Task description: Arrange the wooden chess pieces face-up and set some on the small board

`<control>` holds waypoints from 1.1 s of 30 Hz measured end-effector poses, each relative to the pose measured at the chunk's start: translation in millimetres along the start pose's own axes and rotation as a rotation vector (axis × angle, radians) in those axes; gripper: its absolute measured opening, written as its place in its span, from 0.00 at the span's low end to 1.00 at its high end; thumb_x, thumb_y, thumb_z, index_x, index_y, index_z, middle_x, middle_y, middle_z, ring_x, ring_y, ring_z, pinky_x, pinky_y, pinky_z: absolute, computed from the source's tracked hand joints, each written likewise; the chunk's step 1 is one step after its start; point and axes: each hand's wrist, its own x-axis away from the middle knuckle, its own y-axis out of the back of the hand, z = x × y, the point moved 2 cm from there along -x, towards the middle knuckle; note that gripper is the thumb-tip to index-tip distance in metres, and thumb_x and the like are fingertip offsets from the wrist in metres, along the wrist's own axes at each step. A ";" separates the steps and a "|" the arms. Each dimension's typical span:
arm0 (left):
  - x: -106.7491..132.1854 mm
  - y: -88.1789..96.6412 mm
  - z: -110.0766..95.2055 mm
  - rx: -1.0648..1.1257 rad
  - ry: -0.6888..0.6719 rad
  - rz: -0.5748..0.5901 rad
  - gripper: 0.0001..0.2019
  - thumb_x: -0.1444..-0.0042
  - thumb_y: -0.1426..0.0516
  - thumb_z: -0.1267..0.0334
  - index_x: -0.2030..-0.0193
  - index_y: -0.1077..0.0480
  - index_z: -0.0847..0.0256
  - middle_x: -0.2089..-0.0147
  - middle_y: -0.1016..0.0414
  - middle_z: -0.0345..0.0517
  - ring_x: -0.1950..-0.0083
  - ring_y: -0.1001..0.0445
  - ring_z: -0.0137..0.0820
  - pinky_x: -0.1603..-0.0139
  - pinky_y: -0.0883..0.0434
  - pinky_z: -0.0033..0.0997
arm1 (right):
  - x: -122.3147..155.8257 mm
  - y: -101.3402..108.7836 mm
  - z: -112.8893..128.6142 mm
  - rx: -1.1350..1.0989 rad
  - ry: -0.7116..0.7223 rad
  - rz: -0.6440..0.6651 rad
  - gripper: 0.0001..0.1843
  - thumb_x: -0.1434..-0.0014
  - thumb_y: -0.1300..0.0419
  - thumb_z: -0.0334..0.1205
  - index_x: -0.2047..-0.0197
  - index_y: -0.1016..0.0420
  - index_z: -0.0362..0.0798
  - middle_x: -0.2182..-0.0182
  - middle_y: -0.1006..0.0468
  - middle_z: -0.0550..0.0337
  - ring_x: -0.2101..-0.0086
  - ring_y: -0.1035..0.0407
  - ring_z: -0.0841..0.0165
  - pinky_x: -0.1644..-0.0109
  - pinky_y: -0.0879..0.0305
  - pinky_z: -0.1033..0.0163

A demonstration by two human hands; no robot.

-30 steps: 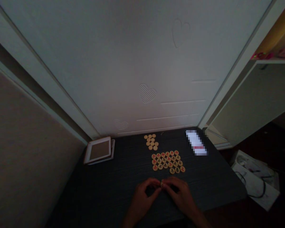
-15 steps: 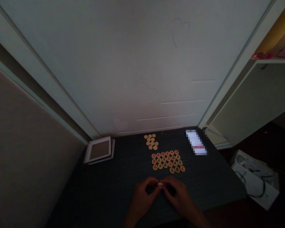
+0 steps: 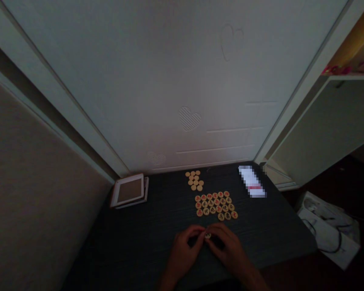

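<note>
Curling nearly closed, left hand (image 3: 183,245) and right hand (image 3: 229,244) pinch a round piece (image 3: 208,235).

Lettered pcs (image 3: 210,203) tan w/ red or blk chars; blank pcs (image 3: 195,182) plain tan. Tabletop (image 3: 133,230) blk-grey. White panel (image 3: 157,81) w/ striped heart (image 3: 189,119).

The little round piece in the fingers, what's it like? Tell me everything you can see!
The little round piece is a small, pale tan disc that looks like wood. Its visible face has a dark mark, too small and dim to read, and is turned toward the camera. Fingertips of the left hand and right hand meet around it and hide some of its edge. It is nearer the person than the rows of marked pieces.
</note>
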 end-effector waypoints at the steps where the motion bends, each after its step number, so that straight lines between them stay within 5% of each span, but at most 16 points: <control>1: 0.2 0.2 -0.2 0.010 -0.010 0.004 0.09 0.34 0.42 0.56 0.54 0.22 0.53 0.56 0.13 0.43 0.54 0.15 0.36 0.48 0.22 0.32 | 0.1 0.0 -0.3 0.014 0.014 -0.006 0.13 0.33 0.39 0.35 0.46 0.24 0.55 0.54 0.19 0.55 0.55 0.22 0.63 0.50 0.22 0.59; 8: 1.3 0.5 3.1 -0.015 -0.013 -0.041 0.08 0.35 0.41 0.58 0.55 0.21 0.53 0.58 0.13 0.42 0.56 0.15 0.35 0.51 0.21 0.31 | -0.5 15.4 -7.2 0.173 0.067 -0.113 0.16 0.34 0.39 0.33 0.44 0.27 0.54 0.53 0.18 0.54 0.52 0.24 0.59 0.46 0.25 0.50; 15: 1.3 1.5 -2.4 -0.050 -0.002 -0.028 0.11 0.34 0.43 0.54 0.57 0.20 0.55 0.60 0.13 0.44 0.57 0.16 0.37 0.50 0.22 0.33 | -10.0 37.5 -20.5 0.332 0.074 -0.065 0.15 0.35 0.38 0.34 0.45 0.25 0.55 0.52 0.17 0.55 0.49 0.25 0.56 0.45 0.28 0.47; 33: 2.0 2.2 -3.9 -0.084 -0.011 -0.017 0.11 0.34 0.42 0.55 0.59 0.20 0.54 0.61 0.14 0.43 0.58 0.17 0.37 0.51 0.23 0.32 | -10.7 25.9 -22.8 0.530 0.095 0.028 0.15 0.33 0.39 0.33 0.45 0.23 0.57 0.48 0.18 0.56 0.46 0.28 0.56 0.43 0.35 0.46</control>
